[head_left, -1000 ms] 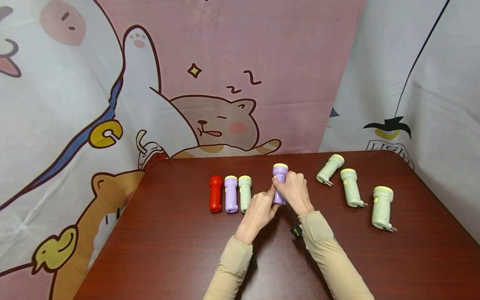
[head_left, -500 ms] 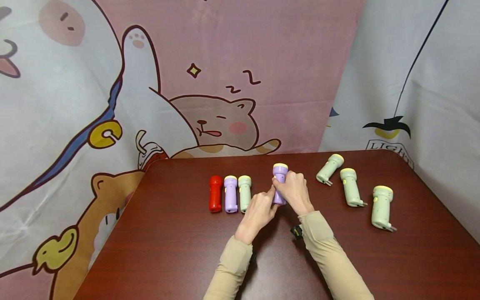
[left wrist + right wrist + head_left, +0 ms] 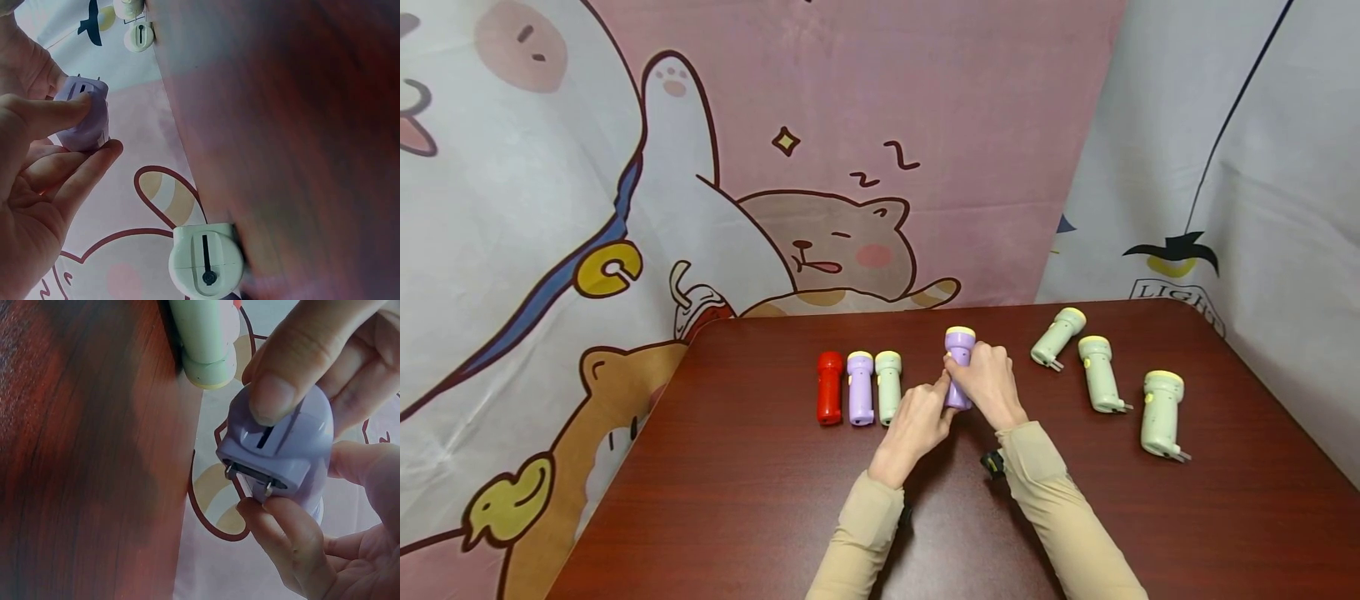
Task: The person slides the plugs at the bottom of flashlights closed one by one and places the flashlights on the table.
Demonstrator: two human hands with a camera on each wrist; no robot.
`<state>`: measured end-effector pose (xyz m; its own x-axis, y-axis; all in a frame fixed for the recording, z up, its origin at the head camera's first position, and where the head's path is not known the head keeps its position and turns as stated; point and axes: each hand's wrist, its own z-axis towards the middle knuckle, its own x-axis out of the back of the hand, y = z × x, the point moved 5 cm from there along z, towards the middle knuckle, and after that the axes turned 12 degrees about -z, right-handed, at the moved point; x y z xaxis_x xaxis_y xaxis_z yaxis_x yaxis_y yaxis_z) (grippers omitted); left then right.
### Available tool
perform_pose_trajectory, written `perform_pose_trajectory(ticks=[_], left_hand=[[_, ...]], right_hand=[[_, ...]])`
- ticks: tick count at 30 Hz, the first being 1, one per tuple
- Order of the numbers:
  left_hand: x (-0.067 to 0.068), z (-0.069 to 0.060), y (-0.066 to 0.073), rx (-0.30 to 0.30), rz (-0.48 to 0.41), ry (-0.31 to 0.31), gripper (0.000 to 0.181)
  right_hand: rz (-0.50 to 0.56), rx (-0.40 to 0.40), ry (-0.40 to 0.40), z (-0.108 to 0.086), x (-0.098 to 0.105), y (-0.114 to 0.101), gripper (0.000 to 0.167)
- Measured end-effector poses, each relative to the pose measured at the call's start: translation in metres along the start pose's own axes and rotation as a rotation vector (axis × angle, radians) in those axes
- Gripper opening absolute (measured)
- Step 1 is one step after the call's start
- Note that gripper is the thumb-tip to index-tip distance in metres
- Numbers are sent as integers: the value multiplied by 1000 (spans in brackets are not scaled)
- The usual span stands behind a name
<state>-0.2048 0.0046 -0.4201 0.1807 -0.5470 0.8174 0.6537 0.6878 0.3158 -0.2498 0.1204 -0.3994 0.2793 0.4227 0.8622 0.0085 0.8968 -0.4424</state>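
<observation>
A purple flashlight [image 3: 958, 358] with a pale yellow rim is held between both hands. My right hand [image 3: 992, 385] grips its body. My left hand [image 3: 916, 423] pinches the base end, its thumb [image 3: 59, 115] pressing on the slotted slider there. Two metal prongs [image 3: 269, 487] stick out at that base in the right wrist view. To the left of the hands lie a red flashlight [image 3: 830, 388], a second purple flashlight [image 3: 861, 389] and a pale green flashlight [image 3: 889, 383], side by side in a row.
On the right of the brown table [image 3: 737, 517] lie three more pale green flashlights, the back one [image 3: 1058, 337], the middle one [image 3: 1101, 375] and the front one [image 3: 1162, 415], with prongs out. A cartoon-printed cloth [image 3: 985, 167] hangs behind the table.
</observation>
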Motion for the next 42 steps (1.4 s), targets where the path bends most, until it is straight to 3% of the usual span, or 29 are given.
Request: perform_pose_trajectory(ticks=[17,42], left_hand=[[2,0,-2,-20,-10,0,50],[2,-1,-6,11,-16,-30,52]], right_hand=[[-2,7,-1,1,-2,-1,38],[11,9,-10,0,-3,-2,38]])
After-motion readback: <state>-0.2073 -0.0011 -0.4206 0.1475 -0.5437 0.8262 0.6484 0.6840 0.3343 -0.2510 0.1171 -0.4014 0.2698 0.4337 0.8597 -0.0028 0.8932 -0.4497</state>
